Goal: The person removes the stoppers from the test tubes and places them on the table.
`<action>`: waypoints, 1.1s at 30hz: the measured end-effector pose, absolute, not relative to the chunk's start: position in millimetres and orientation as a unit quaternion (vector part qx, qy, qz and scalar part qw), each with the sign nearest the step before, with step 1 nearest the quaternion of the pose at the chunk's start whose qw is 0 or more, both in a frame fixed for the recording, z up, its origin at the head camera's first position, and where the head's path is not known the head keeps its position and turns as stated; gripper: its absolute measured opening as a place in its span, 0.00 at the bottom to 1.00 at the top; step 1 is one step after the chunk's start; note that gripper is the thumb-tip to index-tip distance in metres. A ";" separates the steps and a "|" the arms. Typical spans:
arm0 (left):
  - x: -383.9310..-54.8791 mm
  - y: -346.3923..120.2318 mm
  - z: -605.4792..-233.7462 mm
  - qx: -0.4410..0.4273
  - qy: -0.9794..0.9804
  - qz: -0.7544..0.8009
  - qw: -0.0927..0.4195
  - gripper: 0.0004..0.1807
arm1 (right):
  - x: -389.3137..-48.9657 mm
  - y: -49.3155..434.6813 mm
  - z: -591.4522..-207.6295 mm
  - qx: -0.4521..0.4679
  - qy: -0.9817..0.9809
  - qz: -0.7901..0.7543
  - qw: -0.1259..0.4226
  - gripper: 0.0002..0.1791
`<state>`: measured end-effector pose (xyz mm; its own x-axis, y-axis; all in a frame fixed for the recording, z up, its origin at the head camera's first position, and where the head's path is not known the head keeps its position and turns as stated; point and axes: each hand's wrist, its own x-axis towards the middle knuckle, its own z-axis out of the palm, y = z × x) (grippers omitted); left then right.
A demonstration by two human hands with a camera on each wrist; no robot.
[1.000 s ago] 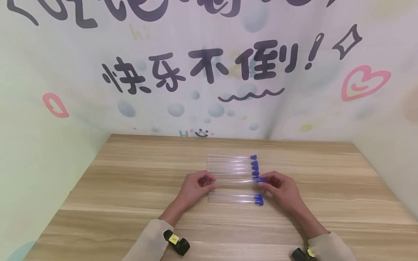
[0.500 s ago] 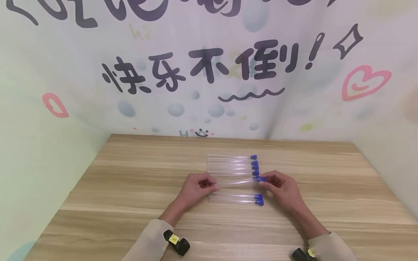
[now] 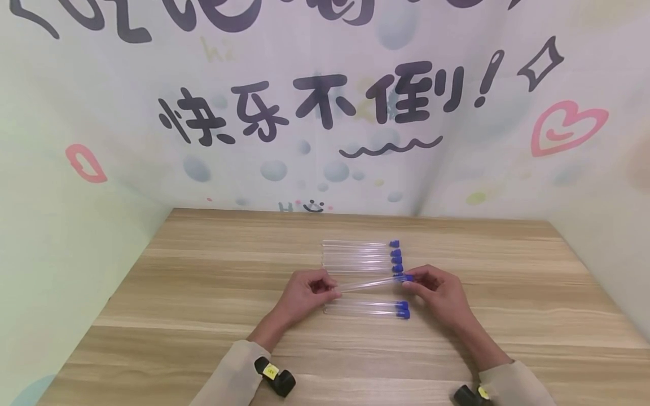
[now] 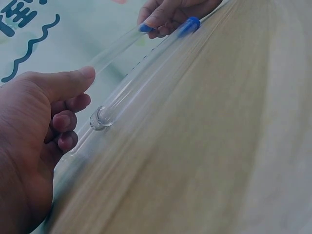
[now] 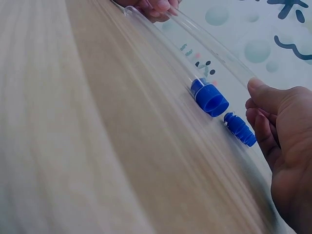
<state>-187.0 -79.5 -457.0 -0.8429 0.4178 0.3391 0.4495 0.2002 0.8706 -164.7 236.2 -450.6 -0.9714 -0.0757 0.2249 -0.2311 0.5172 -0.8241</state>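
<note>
A clear test tube with a blue cap is held above the table between both hands, slightly slanted in the head view. My left hand pinches its bare end between thumb and fingers. The capped end is in the grip of my right hand, whose fingers cover much of the cap. In the left wrist view, a bit of blue cap shows at the right fingertips. Nearer me lies a pair of capped test tubes, side by side, with their blue caps to the right.
Beyond the held tube, several more capped test tubes lie parallel on the wooden table, caps to the right. A printed white cloth hangs behind the table's far edge. Black wrist cameras are strapped at the sleeves.
The held tube has tilted a little, its left end shifting toward me and slightly right with my left hand. My right hand has barely moved. The lying tubes stay where they were.
</note>
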 end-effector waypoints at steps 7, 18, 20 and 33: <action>-186.8 -79.7 -455.2 -0.269 -0.777 -0.569 0.008 0.05 | -164.2 235.1 -446.2 0.077 -0.870 0.481 0.076 0.13; -187.7 -79.5 -453.9 -0.273 -0.781 -0.561 0.015 0.04 | -164.3 235.2 -447.5 0.073 -0.874 0.471 0.092 0.13; -187.4 -79.7 -453.9 -0.272 -0.782 -0.561 0.014 0.04 | -163.8 234.8 -447.5 0.073 -0.874 0.471 0.095 0.13; -186.7 -78.9 -456.4 -0.259 -0.786 -0.561 0.020 0.06 | -161.7 234.6 -447.2 0.042 -0.881 0.461 0.100 0.12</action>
<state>-186.7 -78.9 -456.4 -0.8651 0.3842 0.3225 0.4296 0.2354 0.8718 -161.7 234.6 -447.2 -0.9766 0.0183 0.2142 -0.1656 0.5714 -0.8038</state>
